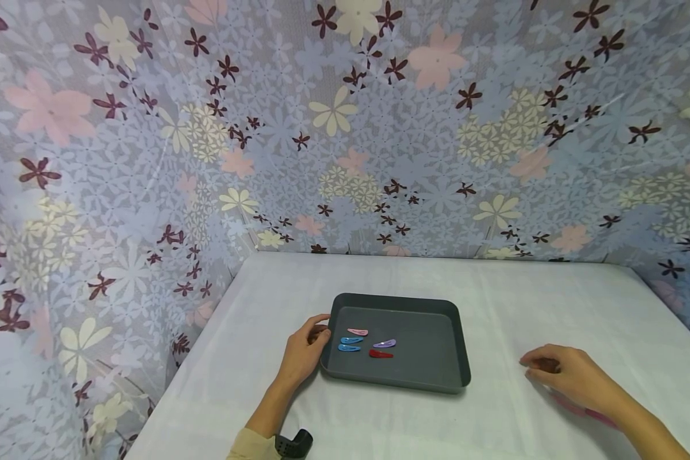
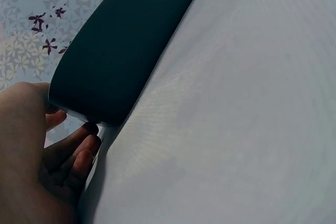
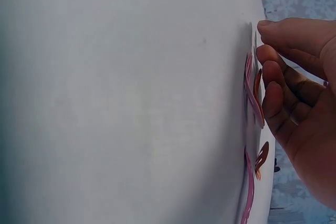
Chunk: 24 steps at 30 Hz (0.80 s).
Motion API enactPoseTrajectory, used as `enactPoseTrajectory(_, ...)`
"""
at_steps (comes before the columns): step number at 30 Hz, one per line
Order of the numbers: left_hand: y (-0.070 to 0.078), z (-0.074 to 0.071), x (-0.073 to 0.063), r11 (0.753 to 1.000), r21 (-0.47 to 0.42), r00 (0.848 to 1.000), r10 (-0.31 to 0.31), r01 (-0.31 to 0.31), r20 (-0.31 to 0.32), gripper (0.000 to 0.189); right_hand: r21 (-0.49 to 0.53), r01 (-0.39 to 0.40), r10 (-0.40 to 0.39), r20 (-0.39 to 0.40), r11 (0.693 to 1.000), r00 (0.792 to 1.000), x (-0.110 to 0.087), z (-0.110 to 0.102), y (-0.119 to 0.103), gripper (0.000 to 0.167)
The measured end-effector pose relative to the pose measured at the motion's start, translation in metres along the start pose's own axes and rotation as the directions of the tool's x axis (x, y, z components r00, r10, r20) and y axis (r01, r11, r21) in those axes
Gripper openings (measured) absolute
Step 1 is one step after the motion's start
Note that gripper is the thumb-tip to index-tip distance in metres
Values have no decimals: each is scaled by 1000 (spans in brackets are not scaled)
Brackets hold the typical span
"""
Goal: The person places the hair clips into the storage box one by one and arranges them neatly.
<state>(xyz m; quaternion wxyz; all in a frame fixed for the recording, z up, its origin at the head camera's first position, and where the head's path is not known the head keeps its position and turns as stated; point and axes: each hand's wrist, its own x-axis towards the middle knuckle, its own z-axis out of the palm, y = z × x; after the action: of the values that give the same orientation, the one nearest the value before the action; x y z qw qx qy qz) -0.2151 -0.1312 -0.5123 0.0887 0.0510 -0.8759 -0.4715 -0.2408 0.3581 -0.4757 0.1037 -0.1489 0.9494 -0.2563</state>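
A dark grey tray (image 1: 425,345) stands on the white-covered table. Toward its left side lie several snap hair clips: a pink clip (image 1: 358,331), blue clips (image 1: 351,340), a purple clip (image 1: 384,344) and a red clip (image 1: 381,354). My left hand (image 1: 305,351) holds the tray's left edge, its fingertips against the side wall (image 2: 115,51). Off to the right, my right hand (image 1: 569,374) hovers low over the table with fingers loosely bent, nothing visible between them. Close to it lie thin curved pink pieces (image 3: 249,187) and an orange-brown piece (image 3: 262,158); their kind is unclear.
The white cloth (image 1: 299,275) covers the table. A flower-patterned curtain (image 1: 345,128) hangs behind it and along the left side. On the left wrist sits a black strap (image 1: 294,443).
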Motion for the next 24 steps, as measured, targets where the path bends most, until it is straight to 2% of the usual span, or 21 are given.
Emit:
enactPoseTrajectory(12,4,0,-2,1000,-13,1000,-1,1,6,34,20,-69,69,2,997,998,-8,-6,10,33)
enactPoseTrajectory(24,1,-1,-1,1000,-9,1000,-4,4,9,33,24,-103,103,14,994,995,-15,-8,16,41)
